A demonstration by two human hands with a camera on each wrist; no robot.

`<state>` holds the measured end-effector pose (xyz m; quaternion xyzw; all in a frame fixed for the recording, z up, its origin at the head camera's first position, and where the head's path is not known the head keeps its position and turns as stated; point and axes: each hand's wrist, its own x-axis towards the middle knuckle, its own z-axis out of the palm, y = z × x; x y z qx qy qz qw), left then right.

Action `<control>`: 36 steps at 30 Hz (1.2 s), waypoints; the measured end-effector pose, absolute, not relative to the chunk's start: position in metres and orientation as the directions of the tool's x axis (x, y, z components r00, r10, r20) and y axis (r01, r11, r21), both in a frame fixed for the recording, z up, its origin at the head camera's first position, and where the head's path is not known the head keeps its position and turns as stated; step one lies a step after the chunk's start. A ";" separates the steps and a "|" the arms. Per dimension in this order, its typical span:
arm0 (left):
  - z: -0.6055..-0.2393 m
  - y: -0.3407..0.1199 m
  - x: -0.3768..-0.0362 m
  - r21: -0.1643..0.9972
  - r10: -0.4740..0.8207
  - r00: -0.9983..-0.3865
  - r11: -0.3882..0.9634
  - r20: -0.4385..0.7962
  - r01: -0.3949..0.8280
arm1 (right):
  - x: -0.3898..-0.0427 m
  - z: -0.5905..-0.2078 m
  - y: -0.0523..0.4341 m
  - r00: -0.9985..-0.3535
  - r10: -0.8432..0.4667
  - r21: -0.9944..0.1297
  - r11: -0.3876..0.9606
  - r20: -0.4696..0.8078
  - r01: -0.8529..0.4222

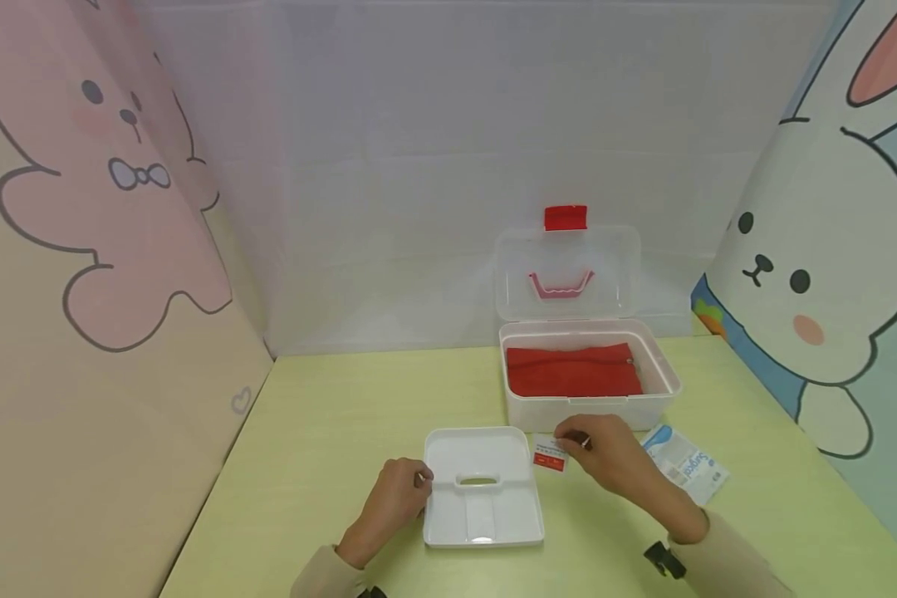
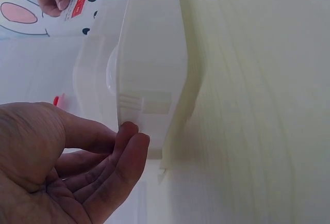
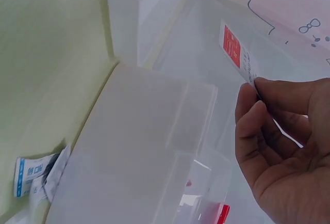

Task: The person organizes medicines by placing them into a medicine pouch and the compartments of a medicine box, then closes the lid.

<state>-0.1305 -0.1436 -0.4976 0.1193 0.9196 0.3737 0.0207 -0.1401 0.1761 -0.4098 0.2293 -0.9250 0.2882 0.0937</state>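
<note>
A white tray (image 1: pixel 481 508) with a slotted handle in its middle is at the front of the table. My left hand (image 1: pixel 398 501) pinches its left rim; the left wrist view shows fingertips on the outside of the tray wall (image 2: pixel 149 64). Between thumb and fingers of my right hand (image 1: pixel 605 453) is a small flat white-and-red packet (image 1: pixel 549 453), held by one edge. In the right wrist view this packet (image 3: pixel 237 51) points up and away from the fingertips. It is above the table, just right of the tray and in front of the white box (image 1: pixel 583 413).
The box's clear lid (image 1: pixel 620 274), with a pink handle and red latch (image 1: pixel 566 218), stands open behind it. Inside lies a red zipped pouch (image 1: pixel 568 371). A white-and-blue packet (image 1: pixel 688 465) printed "Surgical" lies right of the box. Cartoon-printed cloths (image 1: pixel 830 249) flank the table.
</note>
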 end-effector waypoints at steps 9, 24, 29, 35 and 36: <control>-0.498 -0.144 -0.129 0.703 0.233 -0.972 0.684 0.046 0.197 | -0.145 -0.404 0.137 -0.844 -0.446 -0.512 0.671 0.299 -0.536; -0.498 -0.143 -0.131 0.691 0.210 -0.978 0.703 0.022 0.166 | -0.140 -0.413 0.086 -0.812 -0.540 -0.534 0.629 0.222 -0.565; -0.498 -0.145 -0.132 0.692 0.214 -0.977 0.702 0.021 0.168 | -0.138 -0.423 0.074 -0.786 -0.586 -0.536 0.608 0.194 -0.586; -0.499 -0.145 -0.132 0.686 0.227 -0.973 0.701 0.044 0.195 | -0.134 -0.433 0.063 -0.760 -0.635 -0.540 0.595 0.138 -0.595; -0.499 -0.145 -0.132 0.684 0.228 -0.972 0.702 0.049 0.199 | -0.133 -0.434 0.061 -0.757 -0.640 -0.542 0.592 0.135 -0.597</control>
